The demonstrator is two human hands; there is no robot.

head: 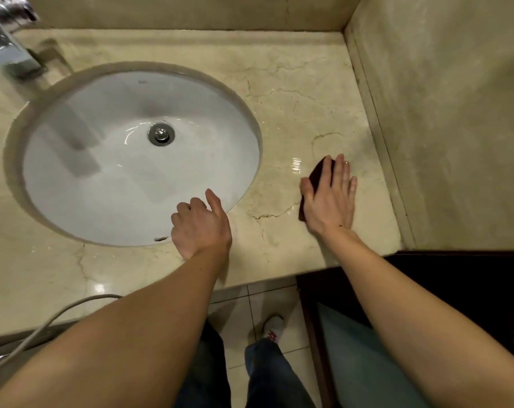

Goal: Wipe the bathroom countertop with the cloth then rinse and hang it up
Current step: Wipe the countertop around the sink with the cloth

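- Your right hand (330, 195) lies flat, fingers spread, pressing the cloth (319, 173) onto the tabletop (294, 92). This grip is a palm press and not a pinch; nothing is curled round the fabric.
- The cloth sits near the right edge of the tabletop, between the sink (132, 154) and the side wall, closer to the front edge than the back. Only a dark strip shows past your thumb and fingers; the rest is hidden under the palm.
- Your left hand (201, 225) is loosely curled at the front rim of the sink and holds nothing.
- The cloth looks thin, soft and light, so it will likely bunch or fold under a sideways push. Keep the palm spread to hold it flat.
- The stone shines with wet streaks beside your fingers, so expect the cloth to slide easily and to be damp, a little heavier and limp when lifted.
- To lift it for rinsing, gather it from the exposed edge by your thumb and close your fingers round a bunch.
- It is not fragile; wring it as hard as you like.
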